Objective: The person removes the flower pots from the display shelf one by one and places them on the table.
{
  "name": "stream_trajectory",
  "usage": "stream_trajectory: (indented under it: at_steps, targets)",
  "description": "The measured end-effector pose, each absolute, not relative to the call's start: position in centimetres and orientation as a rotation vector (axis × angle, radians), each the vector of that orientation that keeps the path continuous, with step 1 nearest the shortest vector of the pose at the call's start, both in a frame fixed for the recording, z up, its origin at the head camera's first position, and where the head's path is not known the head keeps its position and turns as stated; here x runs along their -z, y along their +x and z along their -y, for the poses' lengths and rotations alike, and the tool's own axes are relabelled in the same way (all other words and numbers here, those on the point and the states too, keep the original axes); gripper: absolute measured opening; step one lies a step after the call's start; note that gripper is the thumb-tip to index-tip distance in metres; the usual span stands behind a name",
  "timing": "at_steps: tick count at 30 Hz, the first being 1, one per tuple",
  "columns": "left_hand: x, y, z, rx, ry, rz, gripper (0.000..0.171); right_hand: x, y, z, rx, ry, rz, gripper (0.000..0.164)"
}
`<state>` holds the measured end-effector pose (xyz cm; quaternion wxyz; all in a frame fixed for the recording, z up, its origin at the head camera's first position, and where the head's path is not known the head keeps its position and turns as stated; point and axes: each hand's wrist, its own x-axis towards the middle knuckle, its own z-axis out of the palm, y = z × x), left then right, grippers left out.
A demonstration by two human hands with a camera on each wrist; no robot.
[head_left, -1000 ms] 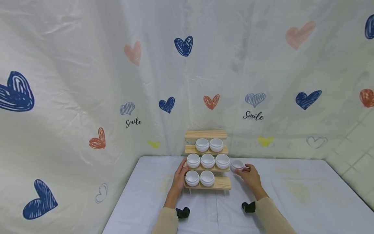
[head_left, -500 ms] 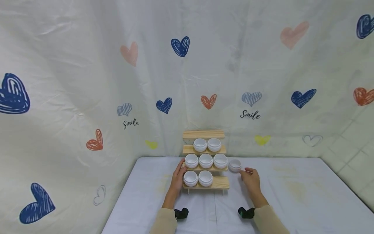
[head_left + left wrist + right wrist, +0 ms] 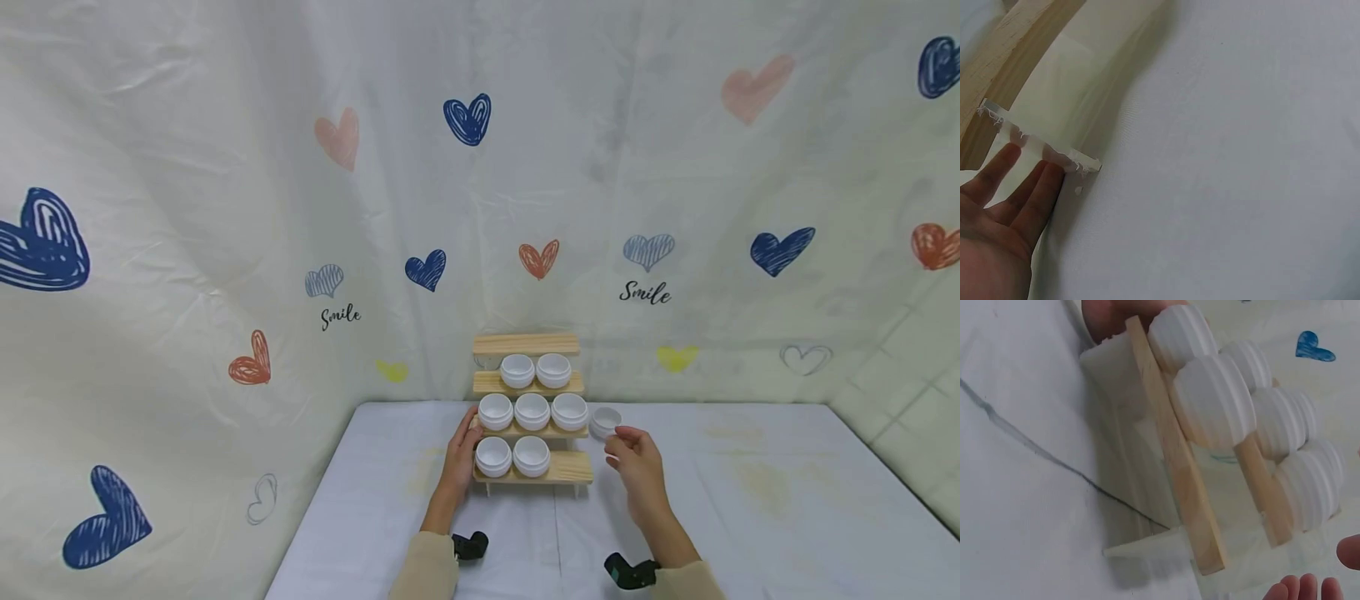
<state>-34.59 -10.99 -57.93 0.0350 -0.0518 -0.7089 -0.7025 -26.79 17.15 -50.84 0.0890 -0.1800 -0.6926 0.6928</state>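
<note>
A stepped stand of pale wooden slats (image 3: 570, 468) on clear side panels holds several small white cups. Two cups (image 3: 532, 457) sit on the lowest slat, three cups (image 3: 532, 412) on the one above, two cups (image 3: 553, 372) higher up. My left hand (image 3: 456, 454) holds the stand's left end; in the left wrist view its fingertips touch the clear panel (image 3: 1047, 139). Another white cup (image 3: 603, 415) stands right of the stand. My right hand (image 3: 637, 468) is just in front of it, fingers loosely bent, and overlaps its lower edge. In the right wrist view, its thumb (image 3: 1349, 551) and fingertips stand apart.
The stand is on a white-covered table (image 3: 750, 500), close to a white curtain (image 3: 570, 183) printed with hearts. The top slat (image 3: 527, 344) carries nothing. Each wrist has a black camera mount, such as the right mount (image 3: 630, 573).
My right hand moves off the lone cup to the right, then swings back left in front of it. That cup keeps its place beside the stand. My left hand stays at the stand.
</note>
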Motion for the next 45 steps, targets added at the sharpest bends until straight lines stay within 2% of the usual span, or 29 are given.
stream_trajectory:
  at_steps: [9,19,26,36,45]
  targets:
    - [57.8,-34.7,11.1,2.156,-0.154,2.170,0.052,50.4,-25.6,-14.8,-2.083,-0.358,2.106,0.035]
    - [57.7,-34.2,11.0,2.129,-0.151,2.210,0.055,51.8,-24.8,-12.6,-1.968,-0.189,2.217,0.035]
    - [57.8,-34.3,11.1,2.134,-0.152,2.210,0.055,52.5,-24.9,-11.7,-1.958,-0.037,2.218,0.039]
    - [57.7,-34.5,11.1,2.138,-0.144,2.203,0.051,52.4,-25.5,-10.6,-1.862,0.001,2.319,0.043]
    - [58.0,-34.6,11.1,2.171,-0.155,2.190,0.052,52.7,-26.3,-10.2,-1.799,0.054,2.383,0.055]
